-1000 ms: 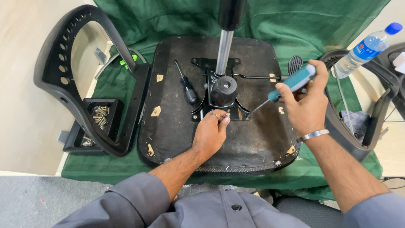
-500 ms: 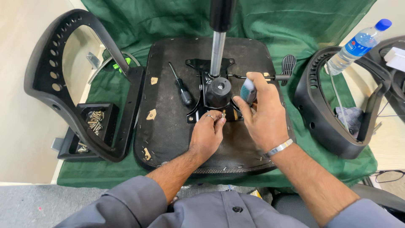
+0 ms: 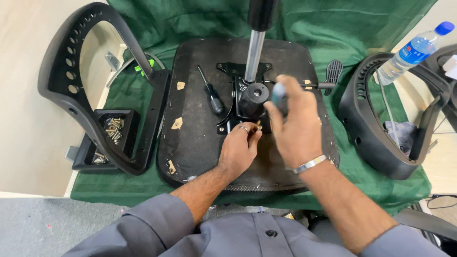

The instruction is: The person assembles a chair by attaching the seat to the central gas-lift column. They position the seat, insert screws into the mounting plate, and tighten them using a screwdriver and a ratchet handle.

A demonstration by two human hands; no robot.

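An upturned black chair seat [image 3: 195, 133] lies on a green cloth, with a black metal mechanism plate [image 3: 250, 100] and a chrome gas cylinder [image 3: 253, 57] standing up from it. My left hand [image 3: 240, 150] pinches a small brass-coloured screw [image 3: 258, 126] at the plate's near edge. My right hand [image 3: 295, 123] hovers just right of it, shut on a teal-handled screwdriver [image 3: 277, 93], whose tip is hidden behind the hand. A second screwdriver with a black handle [image 3: 212, 97] lies on the seat left of the plate.
A black armrest frame [image 3: 90, 90] stands at the left, with a tray of several screws [image 3: 114, 129] in its base. Another black armrest [image 3: 381, 128] sits at the right. A plastic water bottle [image 3: 416, 47] stands at the far right. A lever paddle [image 3: 333, 70] sticks out beside the plate.
My right hand has swung left with the teal screwdriver, from the seat's right edge to just beside the mechanism plate. My left hand stays at the plate's near edge.
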